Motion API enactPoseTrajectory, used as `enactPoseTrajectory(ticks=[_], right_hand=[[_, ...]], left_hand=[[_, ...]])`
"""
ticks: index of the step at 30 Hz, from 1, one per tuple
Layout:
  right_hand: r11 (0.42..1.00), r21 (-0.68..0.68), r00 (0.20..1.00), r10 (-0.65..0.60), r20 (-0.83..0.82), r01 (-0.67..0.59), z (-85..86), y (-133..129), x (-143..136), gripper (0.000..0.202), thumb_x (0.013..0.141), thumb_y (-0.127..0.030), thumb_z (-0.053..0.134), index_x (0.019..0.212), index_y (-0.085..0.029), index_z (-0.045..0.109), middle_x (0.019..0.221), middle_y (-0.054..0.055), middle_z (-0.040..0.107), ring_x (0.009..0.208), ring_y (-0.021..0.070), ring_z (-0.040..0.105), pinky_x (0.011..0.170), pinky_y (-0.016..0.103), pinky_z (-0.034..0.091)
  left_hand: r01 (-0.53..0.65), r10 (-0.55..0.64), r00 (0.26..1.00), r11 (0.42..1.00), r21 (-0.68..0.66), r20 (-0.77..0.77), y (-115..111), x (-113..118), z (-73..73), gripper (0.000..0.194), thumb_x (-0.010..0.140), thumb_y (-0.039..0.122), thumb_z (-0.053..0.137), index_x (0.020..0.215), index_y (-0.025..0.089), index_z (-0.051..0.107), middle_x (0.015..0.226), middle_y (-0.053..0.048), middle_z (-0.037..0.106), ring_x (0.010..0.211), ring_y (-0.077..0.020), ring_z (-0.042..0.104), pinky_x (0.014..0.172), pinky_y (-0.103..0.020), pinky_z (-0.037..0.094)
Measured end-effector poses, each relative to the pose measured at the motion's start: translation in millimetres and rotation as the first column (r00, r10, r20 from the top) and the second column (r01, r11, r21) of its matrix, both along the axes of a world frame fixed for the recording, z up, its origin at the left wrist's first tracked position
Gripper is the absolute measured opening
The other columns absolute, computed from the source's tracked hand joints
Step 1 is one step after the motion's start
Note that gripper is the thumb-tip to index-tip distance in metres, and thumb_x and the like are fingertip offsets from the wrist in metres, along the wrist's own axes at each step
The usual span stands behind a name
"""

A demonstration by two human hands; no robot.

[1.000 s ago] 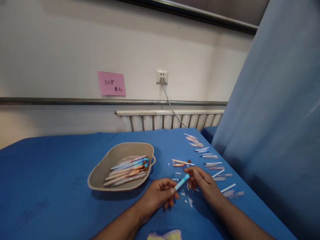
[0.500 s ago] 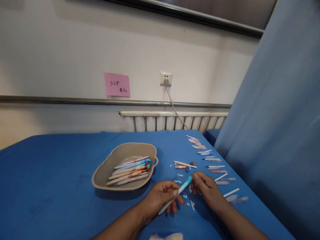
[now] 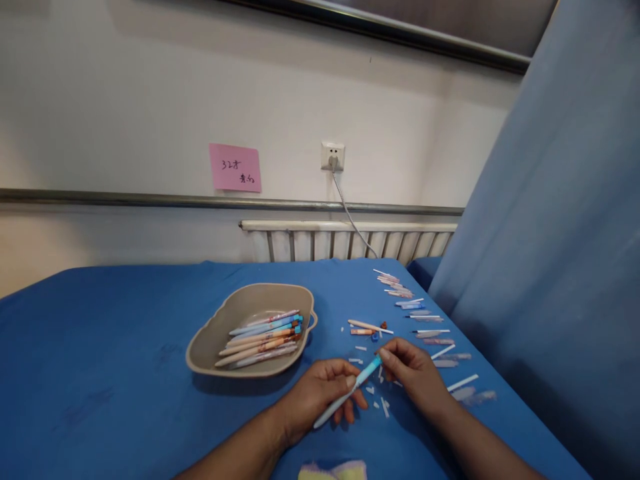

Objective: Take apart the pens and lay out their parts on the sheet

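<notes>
A light blue pen (image 3: 368,373) lies slanted across the fingers of my left hand (image 3: 316,395), which is closed around its barrel. Its pale tip points down and toward me. At the turquoise upper end, the thumb and fingers of my right hand (image 3: 413,373) pinch the pen's top. Small white pieces (image 3: 385,407) are scattered on the blue cloth below and between my hands. Just beyond them lie an orange pen part (image 3: 363,331), a pale barrel (image 3: 364,325) and a small blue piece (image 3: 375,337).
A grey-brown basin (image 3: 200,365) holding several pens (image 3: 265,340) stands to the left on the blue cloth (image 3: 120,333). Sets of pen parts (image 3: 429,332) line the right side. A yellow-and-purple item (image 3: 334,471) is at the near edge. A blue curtain (image 3: 545,233) hangs on the right.
My right hand has shifted slightly left and closed over more of the pen's turquoise end. My left hand keeps its hold with little movement.
</notes>
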State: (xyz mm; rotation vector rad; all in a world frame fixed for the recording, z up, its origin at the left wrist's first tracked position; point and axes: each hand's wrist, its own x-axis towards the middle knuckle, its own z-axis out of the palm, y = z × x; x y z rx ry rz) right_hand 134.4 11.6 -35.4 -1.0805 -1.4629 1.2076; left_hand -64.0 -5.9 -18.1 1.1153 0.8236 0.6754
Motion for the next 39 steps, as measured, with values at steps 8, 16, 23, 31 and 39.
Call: enactPoseTrajectory(ticks=[8, 16, 23, 31, 39], right_hand=[[0.999, -0.035, 0.999, 0.006, -0.05, -0.008, -3.4, -2.4, -2.0, 0.049, 0.084, -0.058, 0.036, 0.087, -0.017, 0.062, 0.061, 0.001, 0.057, 0.054, 0.015, 0.052, 0.053, 0.027, 0.04], [0.993, -0.017, 0.987, 0.114, -0.113, -0.117, -0.3, -9.5, -8.8, 0.037, 0.072, -0.045, 0.064, 0.099, -0.019, 0.061, 0.071, 0.0, 0.058, 0.058, 0.0126, 0.052, 0.057, 0.026, 0.041], [0.983, -0.105, 0.969, 0.127, -0.21, -0.152, -3.5, -5.8, -8.0, 0.03, 0.07, -0.043, 0.068, 0.083, -0.016, 0.061, 0.056, -0.003, 0.053, 0.05, 0.0099, 0.048, 0.05, 0.022, 0.035], [0.969, -0.247, 0.895, -0.102, -0.434, -0.009, -1.6, 7.5, 8.0, 0.024, 0.072, -0.037, 0.067, 0.076, -0.015, 0.059, 0.055, -0.003, 0.05, 0.049, 0.0078, 0.041, 0.047, 0.02, 0.03], [0.961, -0.277, 0.871, -0.138, -0.471, 0.003, -8.8, 10.0, 10.5, 0.021, 0.072, -0.035, 0.067, 0.073, -0.016, 0.059, 0.059, -0.002, 0.052, 0.051, 0.0088, 0.043, 0.048, 0.021, 0.032]], left_hand=[[-0.019, 0.02, 1.0, 1.0, 0.008, -0.013, 0.4, 1.2, -1.1, 0.033, 0.078, 0.042, 0.057, 0.09, 0.011, 0.057, 0.073, -0.007, 0.068, 0.045, -0.0091, 0.057, 0.039, -0.017, 0.035], [-0.015, 0.015, 1.0, 1.0, -0.001, 0.002, 1.4, 2.2, -1.5, 0.034, 0.079, 0.044, 0.055, 0.086, 0.011, 0.059, 0.071, -0.007, 0.068, 0.044, -0.0087, 0.056, 0.038, -0.016, 0.034], [-0.01, 0.011, 0.999, 0.999, -0.044, 0.041, 3.4, -0.7, -3.2, 0.036, 0.079, 0.044, 0.055, 0.092, 0.011, 0.058, 0.075, -0.009, 0.07, 0.046, -0.011, 0.06, 0.037, -0.017, 0.035], [-0.147, 0.176, 0.972, 0.973, -0.179, 0.157, 8.4, -4.8, -1.7, 0.027, 0.079, 0.04, 0.057, 0.084, 0.014, 0.051, 0.073, -0.007, 0.068, 0.048, -0.0097, 0.059, 0.039, -0.016, 0.037], [-0.34, 0.341, 0.934, 0.94, -0.026, 0.104, 6.0, 0.8, -10.3, 0.026, 0.073, 0.036, 0.066, 0.077, 0.013, 0.054, 0.068, -0.001, 0.064, 0.047, -0.0052, 0.052, 0.043, -0.015, 0.036]])
